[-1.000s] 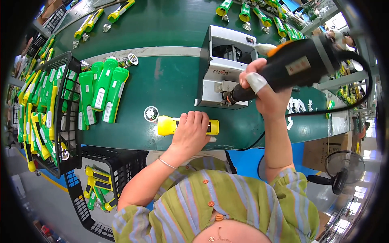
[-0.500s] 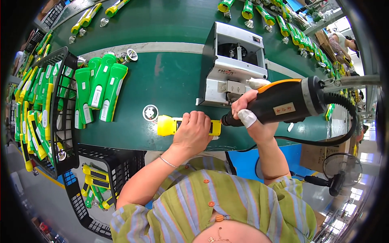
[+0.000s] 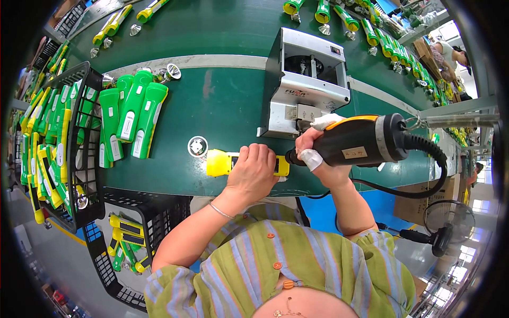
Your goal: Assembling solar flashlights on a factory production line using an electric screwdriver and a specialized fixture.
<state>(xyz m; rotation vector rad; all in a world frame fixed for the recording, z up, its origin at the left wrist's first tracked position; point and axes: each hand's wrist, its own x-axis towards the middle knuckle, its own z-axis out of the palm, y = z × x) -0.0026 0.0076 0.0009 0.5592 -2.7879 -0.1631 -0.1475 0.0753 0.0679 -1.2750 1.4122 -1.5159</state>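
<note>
On the green bench a yellow flashlight lies on its side, its wide head to the left. My left hand is closed over its body and presses it down. In my right hand I grip a black electric screwdriver, lying nearly level, with white wrapping on my finger and thumb. The tool's nose meets the right end of the flashlight; its tip is hidden there. Left of the flashlight head sits a round silver reflector.
A grey-white machine stands just behind my hands. Green flashlights lie in a pile at left, beside a full black crate. A lower black basket holds more. Flashlights and reflectors line the conveyor. A coiled spring ties to the screwdriver.
My right hand has brought the screwdriver left and slightly down, so its nose is closer against the flashlight's end. My left hand and the flashlight have hardly moved.
</note>
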